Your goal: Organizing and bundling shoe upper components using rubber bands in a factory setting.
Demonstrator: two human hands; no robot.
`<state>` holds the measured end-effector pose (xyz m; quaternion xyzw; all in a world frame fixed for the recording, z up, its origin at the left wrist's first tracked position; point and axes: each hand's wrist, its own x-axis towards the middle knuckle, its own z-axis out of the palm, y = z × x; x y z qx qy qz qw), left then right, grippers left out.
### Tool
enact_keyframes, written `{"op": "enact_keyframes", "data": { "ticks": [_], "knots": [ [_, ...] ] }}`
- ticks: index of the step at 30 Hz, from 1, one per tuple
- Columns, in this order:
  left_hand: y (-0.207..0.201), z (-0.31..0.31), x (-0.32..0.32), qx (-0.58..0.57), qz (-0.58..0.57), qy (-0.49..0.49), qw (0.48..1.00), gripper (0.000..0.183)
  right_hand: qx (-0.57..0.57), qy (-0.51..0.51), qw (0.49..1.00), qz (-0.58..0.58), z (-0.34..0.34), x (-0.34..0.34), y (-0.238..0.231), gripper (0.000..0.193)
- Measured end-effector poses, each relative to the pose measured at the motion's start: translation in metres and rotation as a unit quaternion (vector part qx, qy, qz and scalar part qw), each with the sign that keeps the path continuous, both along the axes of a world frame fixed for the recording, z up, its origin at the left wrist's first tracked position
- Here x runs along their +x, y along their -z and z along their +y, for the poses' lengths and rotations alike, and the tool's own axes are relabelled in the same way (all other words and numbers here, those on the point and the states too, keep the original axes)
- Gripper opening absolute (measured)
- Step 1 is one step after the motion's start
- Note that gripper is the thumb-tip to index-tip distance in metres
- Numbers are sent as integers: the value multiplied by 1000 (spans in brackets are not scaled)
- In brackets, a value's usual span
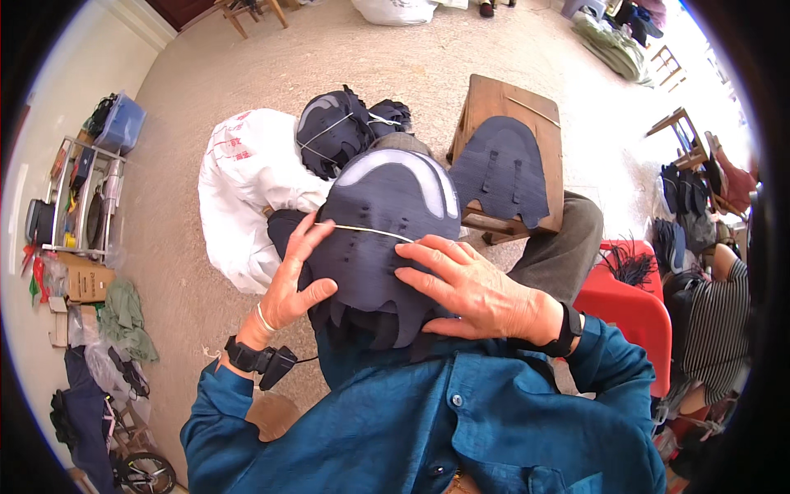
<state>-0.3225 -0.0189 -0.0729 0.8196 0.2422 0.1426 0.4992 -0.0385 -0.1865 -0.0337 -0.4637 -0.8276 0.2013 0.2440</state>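
Observation:
A stack of dark navy cut fabric pieces (354,267) lies across my lap, its rounded end facing away and its near edge ragged with strips. A pale crescent patch (407,162) curves over the far end of the top piece. Across its middle runs a thin light cord (370,231). My left hand (290,284) is at the stack's left edge, fingertips beside the cord and thumb apart. Spread fingers of my right hand (465,284) rest on the right side of the stack, near the cord's other visible end. The stack's underside is hidden.
Ahead to the right, a wooden stool (494,99) bears a similar dark piece (500,169). Tied dark bundles (332,132) sit beside a white sack (239,198). A red plastic stool (629,317) with black strips stands at my right. Metal shelving (86,198) lines the left wall.

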Motion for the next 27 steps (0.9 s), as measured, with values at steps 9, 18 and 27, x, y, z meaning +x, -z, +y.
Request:
{"op": "enact_keyframes", "data": {
  "ticks": [9,18,27],
  "knots": [
    [-27,22,-11,-73,94,130,984,105,87,7,996,0,1,-3,10,38],
    [-42,16,2,167,181,157,957,100,-248,185,805,506,10,9,27,32],
    [-35,0,12,208,97,96,969,90,-18,45,991,128,7,10,4,52]
  ]
}}
